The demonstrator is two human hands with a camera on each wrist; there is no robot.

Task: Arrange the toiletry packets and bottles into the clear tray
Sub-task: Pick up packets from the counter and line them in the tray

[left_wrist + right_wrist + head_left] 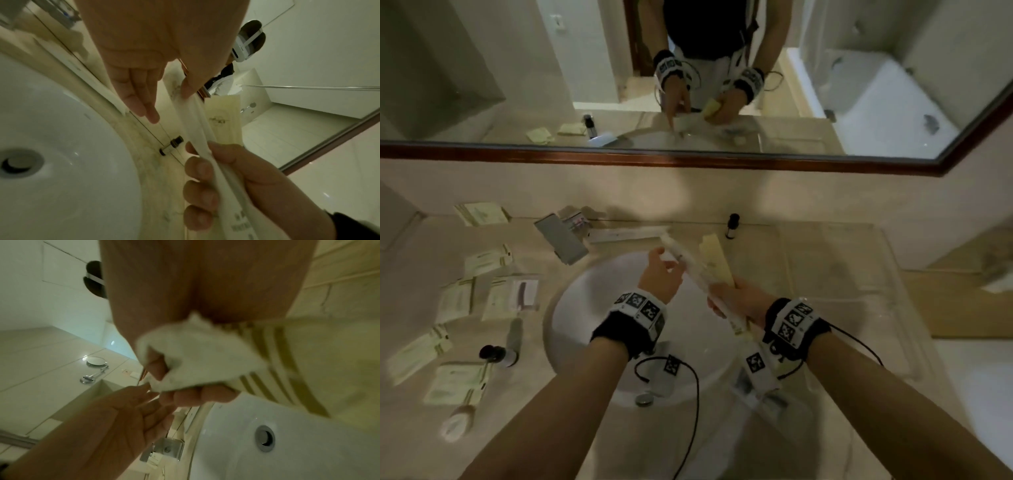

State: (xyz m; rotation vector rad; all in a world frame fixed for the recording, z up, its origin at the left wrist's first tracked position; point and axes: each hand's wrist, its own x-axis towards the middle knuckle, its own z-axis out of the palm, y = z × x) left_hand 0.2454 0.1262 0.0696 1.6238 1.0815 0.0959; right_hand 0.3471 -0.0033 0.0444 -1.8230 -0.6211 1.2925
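Observation:
Above the sink, my right hand (726,291) grips a long white packet (688,263) together with a flat cream packet (714,253). The left wrist view shows its fingers (201,170) curled round the white packet (195,123), with the cream packet (224,120) behind. My left hand (671,260) is at the white packet's far end, fingers straight and thumb (189,91) touching it. The clear tray (887,246) lies on the counter right of the sink. A small dark bottle (731,226) stands by its back left corner.
Several pale green packets (488,260) lie scattered on the left counter, with a dark-capped bottle (498,354) on its side and a tube (515,334). The faucet (561,236) and another long white packet (626,234) sit behind the white sink (585,325). A mirror (517,68) hangs behind.

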